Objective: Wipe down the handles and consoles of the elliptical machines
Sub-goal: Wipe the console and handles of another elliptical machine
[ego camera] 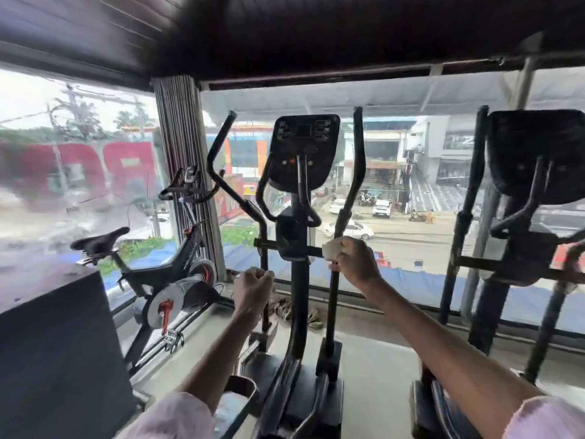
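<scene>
My right hand (354, 264) grips a pale cloth (330, 250) against the elliptical's right handle (351, 185), at four o'clock from the console (304, 150); my left hand (253, 289) is fisted on the left handle (228, 182).

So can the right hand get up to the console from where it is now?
Probably yes: the right hand, clutching a pale cloth on the right handle, sits below the console, and nothing blocks the way up and left.

I see the black elliptical (296, 248) upright at centre, its dark console (304, 150) at twelve o'clock, tilted toward me. Two long black handles (351, 185) rise beside it. A second, blurred elliptical (522, 232) stands at three o'clock.
</scene>
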